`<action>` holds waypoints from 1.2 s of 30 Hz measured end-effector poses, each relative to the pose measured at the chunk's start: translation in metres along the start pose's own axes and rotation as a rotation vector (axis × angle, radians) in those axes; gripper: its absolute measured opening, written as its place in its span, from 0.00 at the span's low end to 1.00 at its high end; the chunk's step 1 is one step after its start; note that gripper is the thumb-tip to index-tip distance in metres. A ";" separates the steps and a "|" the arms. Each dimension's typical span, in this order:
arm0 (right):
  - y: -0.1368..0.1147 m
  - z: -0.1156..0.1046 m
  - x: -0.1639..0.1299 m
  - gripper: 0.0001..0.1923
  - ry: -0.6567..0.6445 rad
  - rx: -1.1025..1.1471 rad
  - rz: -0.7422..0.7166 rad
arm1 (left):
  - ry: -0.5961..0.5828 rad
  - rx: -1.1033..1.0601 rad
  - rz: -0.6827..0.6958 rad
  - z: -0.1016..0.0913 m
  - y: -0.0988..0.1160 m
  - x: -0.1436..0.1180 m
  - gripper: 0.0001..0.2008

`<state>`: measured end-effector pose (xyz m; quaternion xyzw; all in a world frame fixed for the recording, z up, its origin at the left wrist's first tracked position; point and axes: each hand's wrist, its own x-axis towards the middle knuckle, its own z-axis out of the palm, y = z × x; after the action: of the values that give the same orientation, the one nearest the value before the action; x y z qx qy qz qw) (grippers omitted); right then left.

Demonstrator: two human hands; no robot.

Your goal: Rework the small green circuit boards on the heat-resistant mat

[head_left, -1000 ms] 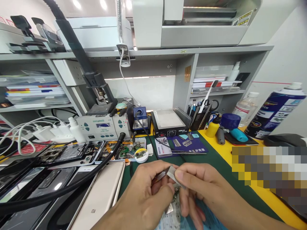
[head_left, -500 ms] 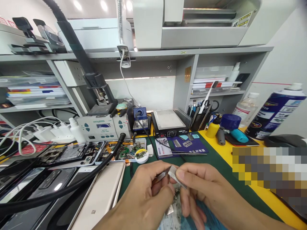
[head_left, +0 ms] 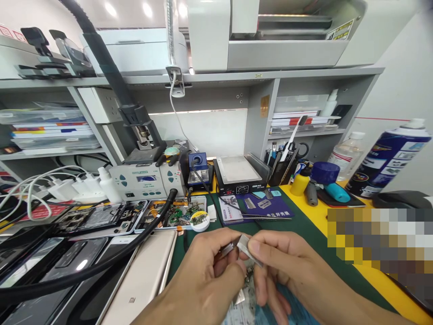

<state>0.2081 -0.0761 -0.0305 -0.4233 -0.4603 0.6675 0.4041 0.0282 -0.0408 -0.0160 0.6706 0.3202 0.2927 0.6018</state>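
Note:
My left hand [head_left: 206,275] is closed round a small dark, shiny flat piece [head_left: 229,247], its fingers hiding most of it. Between the thumb and fingers of my right hand [head_left: 287,257] is a thin silver metal strip [head_left: 244,245]. The strip's end meets or nearly meets the dark piece; whether they touch I cannot tell. Below the hands, a bit of circuit board [head_left: 249,275] shows above a worn blue-grey surface [head_left: 248,311], mostly covered by my fingers. Beyond my hands, razor blades [head_left: 264,203] and tweezers [head_left: 267,218] lie on a purple card [head_left: 282,210].
A hot-air station [head_left: 145,180] and a heating plate [head_left: 238,171] stand at the back. Phones [head_left: 138,275] and a tray of boards [head_left: 176,212] lie on the left, crossed by a black hose [head_left: 135,243]. Bottles and a spray can [head_left: 389,155] stand on the right.

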 end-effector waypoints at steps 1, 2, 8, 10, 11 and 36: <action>0.000 0.000 0.000 0.23 0.000 0.000 0.001 | 0.004 0.001 0.002 0.000 -0.001 0.000 0.11; 0.000 0.000 0.000 0.22 0.000 0.000 0.002 | 0.003 0.003 0.003 -0.001 -0.001 0.000 0.11; 0.000 -0.001 0.002 0.22 0.007 0.003 -0.001 | -0.019 0.026 0.012 -0.002 -0.002 0.001 0.10; 0.000 -0.001 0.002 0.22 0.003 0.006 0.003 | -0.022 0.025 0.008 -0.002 -0.003 0.002 0.10; 0.001 -0.001 0.001 0.22 -0.002 0.010 0.006 | -0.031 0.024 0.011 -0.002 -0.003 0.002 0.10; -0.004 -0.003 -0.003 0.15 0.073 -0.150 0.041 | 0.006 0.404 -0.057 -0.008 -0.007 -0.002 0.17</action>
<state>0.2123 -0.0769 -0.0271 -0.4858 -0.4853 0.6233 0.3742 0.0201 -0.0371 -0.0219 0.7674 0.3931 0.2071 0.4622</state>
